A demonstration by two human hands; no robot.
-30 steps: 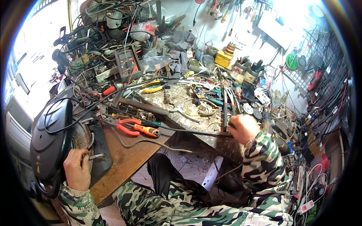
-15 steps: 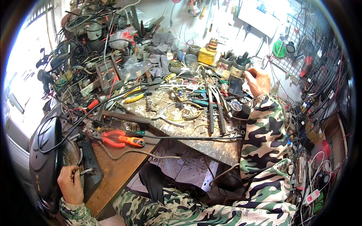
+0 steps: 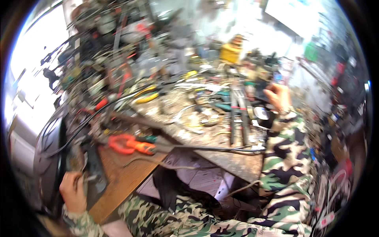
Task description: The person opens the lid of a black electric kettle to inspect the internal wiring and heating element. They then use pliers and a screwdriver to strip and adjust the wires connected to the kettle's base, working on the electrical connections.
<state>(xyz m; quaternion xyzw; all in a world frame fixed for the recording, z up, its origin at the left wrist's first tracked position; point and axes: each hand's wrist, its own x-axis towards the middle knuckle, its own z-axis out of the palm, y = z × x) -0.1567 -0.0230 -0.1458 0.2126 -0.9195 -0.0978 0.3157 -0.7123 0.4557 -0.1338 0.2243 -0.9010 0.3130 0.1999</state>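
1. Head view: your left hand (image 3: 74, 189) curls beside the black lidded machine (image 3: 49, 166), at the wooden table's (image 3: 130, 173) left edge.
2. Your right hand (image 3: 278, 96) bends near the workbench's (image 3: 237, 162) right edge.
3. I can't tell either grip.

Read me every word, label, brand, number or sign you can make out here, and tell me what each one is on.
None can be read; the view is motion-blurred.
Camouflage trousers: letter-like marks, too blurred to read.
Black domed housing: no legible marking.
White wall panel: washed out by glare, nothing legible.
Other small items: too small or blurred.
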